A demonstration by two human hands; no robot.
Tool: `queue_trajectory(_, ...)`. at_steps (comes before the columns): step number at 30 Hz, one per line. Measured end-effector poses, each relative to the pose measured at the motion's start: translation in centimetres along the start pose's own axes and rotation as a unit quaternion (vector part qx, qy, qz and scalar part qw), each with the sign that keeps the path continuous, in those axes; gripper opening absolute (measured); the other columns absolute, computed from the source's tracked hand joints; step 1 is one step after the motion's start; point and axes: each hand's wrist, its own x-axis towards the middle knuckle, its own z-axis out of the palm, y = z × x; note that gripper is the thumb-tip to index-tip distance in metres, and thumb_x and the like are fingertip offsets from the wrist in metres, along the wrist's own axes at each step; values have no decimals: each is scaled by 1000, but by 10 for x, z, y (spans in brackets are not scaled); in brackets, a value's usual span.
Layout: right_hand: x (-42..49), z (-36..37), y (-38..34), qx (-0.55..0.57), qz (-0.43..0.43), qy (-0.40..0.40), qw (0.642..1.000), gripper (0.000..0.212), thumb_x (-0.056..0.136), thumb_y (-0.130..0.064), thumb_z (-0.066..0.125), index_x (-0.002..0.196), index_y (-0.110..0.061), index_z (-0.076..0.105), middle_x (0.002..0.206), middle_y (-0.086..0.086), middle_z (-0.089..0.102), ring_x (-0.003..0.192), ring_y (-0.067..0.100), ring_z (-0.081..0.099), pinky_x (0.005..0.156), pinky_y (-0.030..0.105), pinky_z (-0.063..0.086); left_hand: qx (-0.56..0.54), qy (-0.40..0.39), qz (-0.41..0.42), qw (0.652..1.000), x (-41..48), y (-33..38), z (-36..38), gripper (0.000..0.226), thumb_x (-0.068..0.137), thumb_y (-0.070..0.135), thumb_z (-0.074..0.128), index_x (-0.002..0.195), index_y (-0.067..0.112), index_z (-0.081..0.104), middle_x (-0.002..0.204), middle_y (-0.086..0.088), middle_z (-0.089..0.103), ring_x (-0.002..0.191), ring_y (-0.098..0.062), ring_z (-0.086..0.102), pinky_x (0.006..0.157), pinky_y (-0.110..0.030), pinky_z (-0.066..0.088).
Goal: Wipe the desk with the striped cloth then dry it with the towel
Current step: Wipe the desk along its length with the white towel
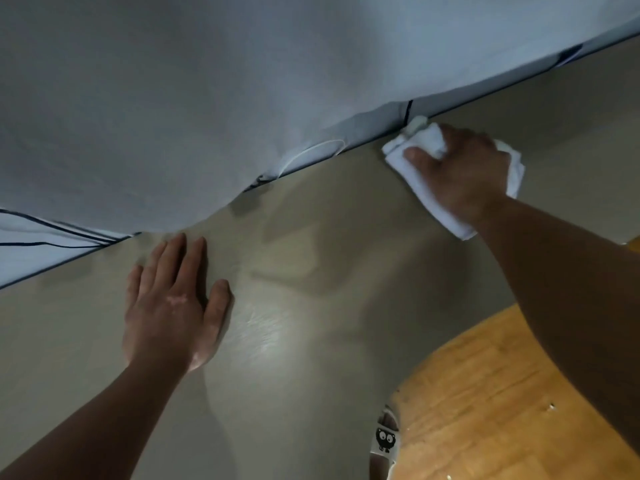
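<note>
Left hand: flat, palm down on the tabletop; fingers straight and close together, thumb spread to the side.
Left forearm: bare, enters from the lower left corner, in line with the wrist.
Right hand: knuckles up, fingers curled round a bunched towel, held down on the tabletop.
Right forearm: bare, enters from the right edge, reaches further forward than the left.
Spacing: hands well apart, right ahead of left.

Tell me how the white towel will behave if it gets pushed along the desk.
Probably floppy: the towel bunches and folds under the right hand. Likely light, and it should slide easily on the smooth, shiny desk.
</note>
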Motion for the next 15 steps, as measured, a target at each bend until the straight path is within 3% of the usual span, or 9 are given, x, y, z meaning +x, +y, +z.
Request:
queue_trajectory(6,-18,20,-14,-23,44,35,998,55,98,-66,40,121,-20,60,113,17,67,106,41,62,83,48,44,23,-8,5,1000,2,0,2,81,95,68,12,163,23,21,171,-7,17,158,-27,10,128,-50,9)
queue_trajectory(10,-78,22,-45,4,-34,51,998,48,93,-64,52,116,-23,63,101,12,70,90,36,64,72,43,40,14,-7,-11,1000,3,9,2,84,95,67,14,161,16,25,168,-15,21,156,-34,15,124,-60,15)
queue_trajectory(12,-109,20,-57,17,-65,34,997,47,92,-64,56,123,-29,62,106,7,70,94,33,64,76,44,43,-13,-7,-22,1000,6,30,-2,81,94,64,21,158,15,28,167,-15,24,156,-33,17,121,-63,18)
queue_trajectory(15,-140,15,-65,40,-120,-2,992,47,91,-64,57,128,-34,61,116,0,70,103,28,64,85,46,44,-15,-16,37,999,14,75,6,68,96,54,25,152,17,37,164,-10,28,155,-30,19,117,-65,21)
